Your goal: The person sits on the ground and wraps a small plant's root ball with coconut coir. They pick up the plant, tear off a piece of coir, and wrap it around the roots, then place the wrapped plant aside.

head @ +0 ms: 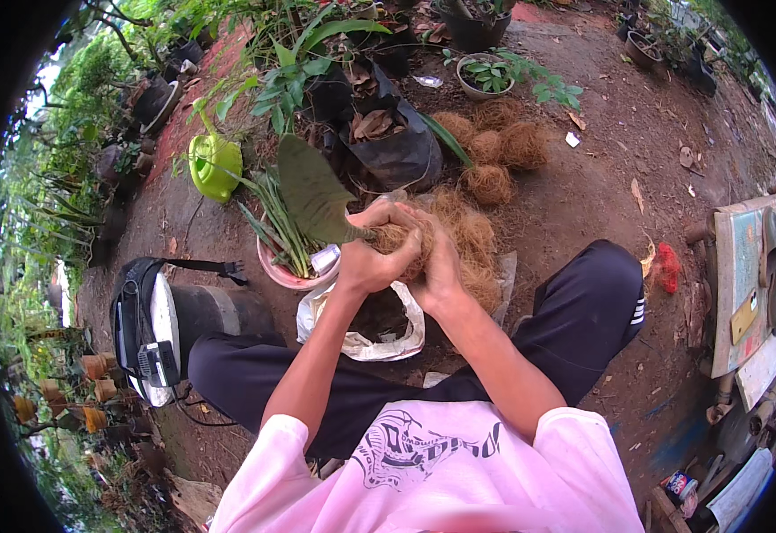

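Observation:
My left hand [376,265] and my right hand [444,268] are cupped together around a wad of brown coconut fibre [393,236]. A broad dark green leaf [311,193] sticks out of the wad to the left; its base is wrapped in the fibre. Just right of my hands lies a heap of loose coconut fibre [471,233] on a plastic sheet [509,273]. Below my wrists stands an open white sack [409,345] with dark soil-like material inside. Long green leaves [287,233] and a small whitish packet [325,259] rest in a pink basin [284,277].
Several fibre balls [488,185] sit beyond the heap, one with a green leaf [447,138]. A black plant bag [395,156] and a lime-green watering can [216,166] stand ahead. Left is a bucket-like container [211,310] with a black bag [145,333]; right, a low table [735,233].

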`<move>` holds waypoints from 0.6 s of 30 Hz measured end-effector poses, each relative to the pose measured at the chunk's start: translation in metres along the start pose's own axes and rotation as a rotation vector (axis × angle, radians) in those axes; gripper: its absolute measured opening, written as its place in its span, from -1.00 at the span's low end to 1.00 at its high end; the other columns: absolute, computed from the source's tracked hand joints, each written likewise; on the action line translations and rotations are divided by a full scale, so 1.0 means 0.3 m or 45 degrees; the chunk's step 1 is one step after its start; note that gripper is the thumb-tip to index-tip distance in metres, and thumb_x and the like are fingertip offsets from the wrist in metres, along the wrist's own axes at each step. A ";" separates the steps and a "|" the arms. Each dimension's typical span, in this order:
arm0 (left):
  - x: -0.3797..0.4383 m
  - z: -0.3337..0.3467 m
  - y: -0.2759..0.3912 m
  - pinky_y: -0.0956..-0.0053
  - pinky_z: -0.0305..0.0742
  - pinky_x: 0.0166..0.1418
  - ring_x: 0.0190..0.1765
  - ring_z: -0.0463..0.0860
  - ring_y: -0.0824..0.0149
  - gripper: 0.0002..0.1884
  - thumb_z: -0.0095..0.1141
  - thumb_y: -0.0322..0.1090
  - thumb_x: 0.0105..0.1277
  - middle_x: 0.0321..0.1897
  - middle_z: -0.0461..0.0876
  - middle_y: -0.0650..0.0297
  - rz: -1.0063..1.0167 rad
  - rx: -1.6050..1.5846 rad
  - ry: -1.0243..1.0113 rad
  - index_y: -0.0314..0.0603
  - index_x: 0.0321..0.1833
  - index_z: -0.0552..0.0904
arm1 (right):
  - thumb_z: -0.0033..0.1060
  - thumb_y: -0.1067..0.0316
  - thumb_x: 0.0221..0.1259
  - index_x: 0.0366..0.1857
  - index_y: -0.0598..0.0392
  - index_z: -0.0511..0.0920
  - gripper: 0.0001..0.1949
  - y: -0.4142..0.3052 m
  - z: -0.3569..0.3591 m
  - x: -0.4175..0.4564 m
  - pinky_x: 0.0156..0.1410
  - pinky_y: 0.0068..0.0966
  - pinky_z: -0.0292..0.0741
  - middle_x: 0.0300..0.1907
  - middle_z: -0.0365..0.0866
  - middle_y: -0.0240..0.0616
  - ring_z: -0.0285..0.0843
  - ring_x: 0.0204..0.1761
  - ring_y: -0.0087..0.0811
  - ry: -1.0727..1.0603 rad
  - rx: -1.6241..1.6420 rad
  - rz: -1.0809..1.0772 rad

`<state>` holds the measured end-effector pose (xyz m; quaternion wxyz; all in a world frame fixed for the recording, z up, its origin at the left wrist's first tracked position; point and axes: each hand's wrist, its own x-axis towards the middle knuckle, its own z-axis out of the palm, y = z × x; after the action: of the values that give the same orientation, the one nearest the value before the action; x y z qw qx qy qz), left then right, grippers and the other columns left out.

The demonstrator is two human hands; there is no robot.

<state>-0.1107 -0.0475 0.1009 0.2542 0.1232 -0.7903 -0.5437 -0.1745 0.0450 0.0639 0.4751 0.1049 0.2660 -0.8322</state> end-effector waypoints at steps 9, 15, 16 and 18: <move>-0.026 0.142 -0.030 0.39 0.60 0.12 -0.02 0.69 0.36 -0.70 0.17 -0.08 0.50 -0.05 0.70 0.27 -0.741 -0.986 0.782 -0.16 0.05 0.63 | 0.00 0.31 0.52 0.01 0.33 0.63 -0.71 0.028 0.016 -0.014 0.30 -0.22 0.51 0.02 0.70 -0.08 0.64 0.13 -0.14 0.125 -1.102 -1.410; -0.029 0.058 -0.035 0.44 0.58 -0.15 -0.33 0.67 0.41 -0.78 0.25 -0.23 0.47 -0.33 0.71 0.31 -0.682 -0.776 0.927 -0.27 -0.24 0.68 | -0.08 0.30 0.54 0.24 0.32 0.56 -0.61 0.092 0.023 -0.033 0.44 -0.22 0.40 0.31 0.51 0.08 0.46 0.38 -0.07 -0.047 -1.209 -1.315; -0.042 0.052 -0.066 0.45 0.56 -0.19 -0.35 0.66 0.41 -0.76 0.26 -0.24 0.46 -0.37 0.71 0.32 -0.579 -0.609 0.892 -0.28 -0.30 0.68 | -0.09 0.27 0.56 0.26 0.33 0.55 -0.60 0.111 0.019 -0.029 0.45 -0.24 0.40 0.33 0.51 0.08 0.46 0.39 -0.10 -0.037 -1.106 -1.232; -0.054 0.054 -0.088 0.47 0.50 -0.26 -0.37 0.63 0.45 -0.68 0.28 -0.32 0.43 -0.45 0.72 0.28 -0.400 -0.266 0.816 -0.34 -0.49 0.64 | -0.10 0.18 0.58 0.26 0.32 0.54 -0.56 0.120 0.008 -0.019 0.43 -0.28 0.40 0.31 0.53 0.02 0.47 0.37 -0.19 0.007 -0.938 -0.975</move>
<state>-0.1080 -0.0370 0.0677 0.4135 0.3802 -0.5823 -0.5877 -0.1409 0.0333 0.0559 0.1420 -0.1712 0.5613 -0.7972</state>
